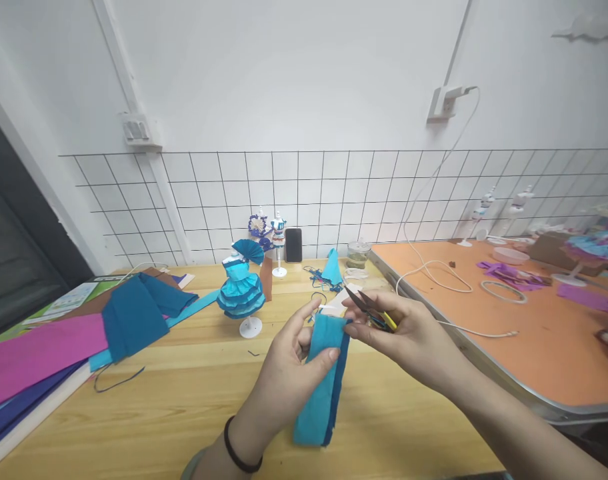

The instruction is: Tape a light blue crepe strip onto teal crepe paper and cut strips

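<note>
My left hand (284,367) grips a folded strip of crepe paper (317,410), light blue with a dark blue layer along its right edge. The thumb presses on the front and the fingers go behind it. Dark-bladed scissors with a yellow handle (367,308) rest in my right hand (414,337), blades pointing up and left, apart at the tips. The thumb and a finger of that hand also touch the strip's upper right corner. Beyond the left hand, a small white mannequin wears a ruffled blue paper dress (241,290) with a fan-shaped piece at its top.
Sheets of blue and pink paper (44,350) lie piled on the left. At the back stand a phone (293,245), another mannequin (279,233) and a lidded glass jar (359,253), near blue scraps (329,273). A white cable (474,331) crosses onto the orange table (524,360) on the right.
</note>
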Motion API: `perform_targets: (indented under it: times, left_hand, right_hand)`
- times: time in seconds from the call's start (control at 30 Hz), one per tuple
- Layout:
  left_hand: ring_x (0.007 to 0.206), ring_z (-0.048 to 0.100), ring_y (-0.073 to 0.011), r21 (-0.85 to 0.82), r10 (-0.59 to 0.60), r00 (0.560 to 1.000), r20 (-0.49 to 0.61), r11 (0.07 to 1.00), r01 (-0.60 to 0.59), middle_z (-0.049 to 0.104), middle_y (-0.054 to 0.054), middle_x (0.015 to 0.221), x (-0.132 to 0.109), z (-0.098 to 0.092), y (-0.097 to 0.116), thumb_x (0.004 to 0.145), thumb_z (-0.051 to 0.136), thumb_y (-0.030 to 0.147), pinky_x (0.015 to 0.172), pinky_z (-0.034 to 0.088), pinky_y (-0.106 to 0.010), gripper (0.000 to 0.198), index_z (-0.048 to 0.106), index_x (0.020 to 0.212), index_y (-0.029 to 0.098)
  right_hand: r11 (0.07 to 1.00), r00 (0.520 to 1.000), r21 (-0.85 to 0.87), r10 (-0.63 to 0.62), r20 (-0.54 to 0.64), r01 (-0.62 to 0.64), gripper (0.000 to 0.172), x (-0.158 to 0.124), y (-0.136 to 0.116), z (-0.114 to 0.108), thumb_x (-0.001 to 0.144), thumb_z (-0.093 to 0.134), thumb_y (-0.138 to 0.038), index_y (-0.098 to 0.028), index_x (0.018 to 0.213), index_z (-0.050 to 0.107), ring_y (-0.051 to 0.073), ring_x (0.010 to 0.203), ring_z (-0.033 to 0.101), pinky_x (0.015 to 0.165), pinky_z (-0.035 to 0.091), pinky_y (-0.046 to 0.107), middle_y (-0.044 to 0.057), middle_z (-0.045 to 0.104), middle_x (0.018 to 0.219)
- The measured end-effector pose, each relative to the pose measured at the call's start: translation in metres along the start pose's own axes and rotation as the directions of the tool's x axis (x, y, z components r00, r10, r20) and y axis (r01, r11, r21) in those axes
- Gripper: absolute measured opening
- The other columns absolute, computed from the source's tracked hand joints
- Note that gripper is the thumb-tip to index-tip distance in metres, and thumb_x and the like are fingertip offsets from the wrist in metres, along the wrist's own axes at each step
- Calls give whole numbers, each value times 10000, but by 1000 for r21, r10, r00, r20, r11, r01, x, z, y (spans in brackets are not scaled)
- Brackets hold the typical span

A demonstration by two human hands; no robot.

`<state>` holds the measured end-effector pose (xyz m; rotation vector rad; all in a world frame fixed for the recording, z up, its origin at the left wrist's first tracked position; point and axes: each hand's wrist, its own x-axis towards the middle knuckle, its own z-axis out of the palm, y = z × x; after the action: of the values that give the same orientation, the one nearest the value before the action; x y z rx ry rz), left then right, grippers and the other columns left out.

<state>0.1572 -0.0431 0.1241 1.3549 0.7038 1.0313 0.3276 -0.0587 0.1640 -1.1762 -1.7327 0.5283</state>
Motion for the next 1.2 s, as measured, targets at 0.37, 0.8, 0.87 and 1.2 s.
perform_targets:
  times: [0.37, 0.8, 0.87, 1.2]
  left_hand:
    - [770, 609, -166, -61, -7, 1000, -19, 998, 6, 687, -35, 811, -1, 1, -2, 719, 672, 373, 674, 456, -240, 313, 628, 959, 177]
    - [741, 563, -141, -141, -13, 999, 44, 990, 19, 668, -34, 792, -2, -4, -4, 755, 643, 351, 679, 429, -228, 238, 681, 915, 178]
    - [695, 547, -124, -112, -14, 999, 37, 994, 18, 662, -14, 727, -1, -3, -3, 749, 650, 334, 649, 422, -211, 178, 698, 825, 180]
    - [609, 532, -100, -113, -9, 997, -73, 994, 0, 657, -6, 644, 3, 0, 0, 746, 643, 337, 589, 424, -186, 199, 687, 746, 143]
  right_hand:
    - [971, 980, -140, -198, -24, 193, 82, -5, 5, 3, 786, 598, -192, -234, 745, 655, 165, 658, 643, 582, 533, 267, 0, 695, 710]
    - [813, 841, -225, -538, 61, 537, 326, -18, 18, 3, 761, 490, 21, -236, 927, 603, 175, 796, 657, 661, 549, 287, 68, 687, 881]
    - [810, 841, -234, -536, 72, 537, 336, -19, 18, 3, 755, 486, 30, -228, 935, 603, 183, 851, 651, 699, 549, 293, 82, 682, 930]
    - [871, 880, -132, -473, 36, 474, 234, -25, 14, 5, 795, 535, -24, -223, 889, 616, 154, 815, 629, 632, 536, 248, 83, 577, 1026]
